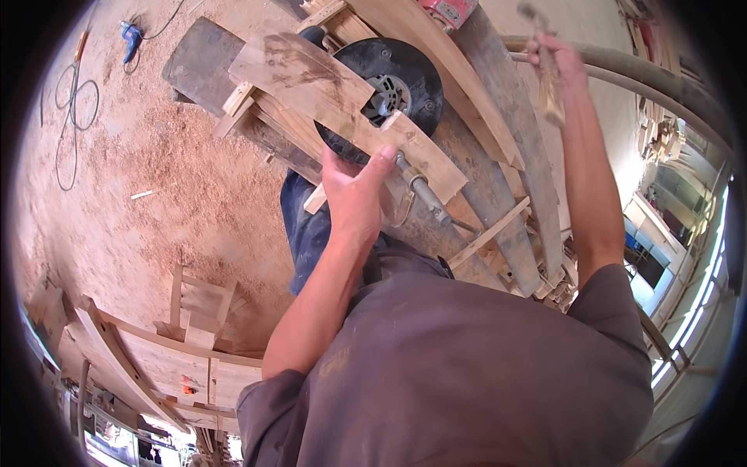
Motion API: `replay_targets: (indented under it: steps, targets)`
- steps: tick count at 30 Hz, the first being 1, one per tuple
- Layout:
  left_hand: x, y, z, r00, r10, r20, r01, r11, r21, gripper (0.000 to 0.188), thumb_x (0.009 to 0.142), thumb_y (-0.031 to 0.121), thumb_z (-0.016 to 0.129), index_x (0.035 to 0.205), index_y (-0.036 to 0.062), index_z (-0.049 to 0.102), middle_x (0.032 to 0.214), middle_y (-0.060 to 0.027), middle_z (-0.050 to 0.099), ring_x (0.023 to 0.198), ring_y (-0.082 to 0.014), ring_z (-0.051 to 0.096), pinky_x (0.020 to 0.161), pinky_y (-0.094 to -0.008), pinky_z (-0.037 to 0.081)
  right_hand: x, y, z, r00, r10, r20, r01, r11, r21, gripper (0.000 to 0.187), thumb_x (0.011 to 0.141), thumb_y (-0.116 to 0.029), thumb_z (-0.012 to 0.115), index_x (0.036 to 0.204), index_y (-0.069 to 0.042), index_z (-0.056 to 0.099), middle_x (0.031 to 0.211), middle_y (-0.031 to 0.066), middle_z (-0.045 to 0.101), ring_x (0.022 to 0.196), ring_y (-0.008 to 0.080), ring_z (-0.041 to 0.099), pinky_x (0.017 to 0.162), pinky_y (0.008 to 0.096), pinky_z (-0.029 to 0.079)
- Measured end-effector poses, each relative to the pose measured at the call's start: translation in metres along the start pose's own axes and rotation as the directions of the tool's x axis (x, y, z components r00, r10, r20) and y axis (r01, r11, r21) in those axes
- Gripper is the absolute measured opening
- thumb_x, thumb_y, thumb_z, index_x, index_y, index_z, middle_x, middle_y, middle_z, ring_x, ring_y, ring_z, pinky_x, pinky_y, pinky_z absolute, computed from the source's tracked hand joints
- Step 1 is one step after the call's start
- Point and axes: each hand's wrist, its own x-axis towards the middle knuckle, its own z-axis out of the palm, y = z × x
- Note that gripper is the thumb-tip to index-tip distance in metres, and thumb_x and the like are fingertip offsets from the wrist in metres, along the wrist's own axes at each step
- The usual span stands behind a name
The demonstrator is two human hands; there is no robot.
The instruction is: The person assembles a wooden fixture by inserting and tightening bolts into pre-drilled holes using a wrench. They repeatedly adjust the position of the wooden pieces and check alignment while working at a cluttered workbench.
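My grey-brown shirt [475,358] is closest. My L hand [354,187] is clamped on the near edge of 1 board [311,78], pale, notched, dk-stained, over 1 blk disc [420,70]. R hand [562,61], raised, wraps 1 blurred tool [551,101]. 1 blue drill [131,43], far L on dusty flr [163,210].

Raw wood, dull metal and dusty cloth

The notched board [299,82] is pale, bare wood, flat-faced with dark matt smudges. The disc [426,78] under it looks like matt black plastic. The rod [424,191] is dull grey metal. The blurred tool's [550,101] lower part looks wooden. Shirt [467,373] and blue trousers [299,222] are matt cloth, lightly dusted; the floor [187,226] is rough with sawdust.
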Motion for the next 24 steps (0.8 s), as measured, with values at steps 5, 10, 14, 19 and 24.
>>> replay_targets:
  steps: [5, 10, 14, 19, 24]
  targets:
    - [0.006, -0.004, -0.008, 0.997, 0.009, 0.079, -0.007, 0.999, -0.036, 0.055, 0.084, 0.005, 0.080, 0.130, -0.0019, 0.051, 0.119, -0.0124, 0.065, 0.105, -0.0210, 0.066, 0.092, -0.0355, 0.054, -0.052, -0.077, 0.078, 0.710, -0.551, 0.439, 0.627, 0.778, -0.037, 0.052, 0.094, -0.008, 0.060, 0.140, -0.002, 0.036, 0.094, 0.0129, 0.062, 0.069, 0.0169, 0.060, 0.058, 0.0297, 0.051]
    - [0.008, -0.002, -0.012, 0.998, 0.021, 0.051, -0.017, 0.996, -0.090, 0.048, 0.085, 0.001, 0.078, 0.126, -0.0027, 0.053, 0.114, -0.0116, 0.067, 0.100, -0.0193, 0.067, 0.089, -0.0334, 0.055, -0.109, -0.138, 0.194, 0.708, -0.374, 0.599, 0.701, 0.473, -0.533, 0.053, 0.086, -0.012, 0.069, 0.136, 0.000, 0.059, 0.077, 0.0032, 0.063, 0.059, 0.0069, 0.054, 0.051, 0.0212, 0.043]
    - [0.009, -0.009, -0.007, 0.996, -0.003, 0.085, 0.012, 0.995, -0.103, 0.043, 0.086, -0.003, 0.075, 0.123, -0.0024, 0.054, 0.113, -0.0120, 0.067, 0.098, -0.0196, 0.068, 0.086, -0.0331, 0.056, -0.120, -0.146, 0.253, 0.532, -0.318, 0.785, 0.843, 0.109, -0.528, 0.038, 0.079, -0.008, 0.064, 0.116, -0.002, 0.071, 0.066, 0.0055, 0.059, 0.052, 0.0150, 0.053, 0.047, 0.0291, 0.042]
    - [0.007, -0.006, -0.006, 0.998, -0.008, 0.069, 0.016, 0.994, -0.106, 0.044, 0.084, -0.004, 0.078, 0.122, -0.0013, 0.055, 0.111, -0.0110, 0.068, 0.095, -0.0182, 0.068, 0.083, -0.0314, 0.056, -0.143, -0.162, 0.298, 0.575, 0.060, 0.816, 0.809, -0.190, -0.557, 0.015, 0.079, -0.009, 0.064, 0.088, 0.000, 0.072, 0.062, 0.0070, 0.057, 0.050, 0.0164, 0.051, 0.045, 0.0320, 0.040]
    - [0.008, -0.008, -0.009, 0.997, -0.010, 0.075, 0.020, 0.992, -0.126, 0.046, 0.082, -0.003, 0.080, 0.123, -0.0023, 0.058, 0.116, -0.0107, 0.068, 0.101, -0.0185, 0.067, 0.091, -0.0324, 0.055, -0.148, -0.154, 0.323, 0.676, -0.029, 0.736, 0.705, -0.265, -0.658, 0.011, 0.081, -0.008, 0.064, 0.084, -0.001, 0.071, 0.062, 0.0066, 0.057, 0.050, 0.0159, 0.050, 0.045, 0.0322, 0.040]
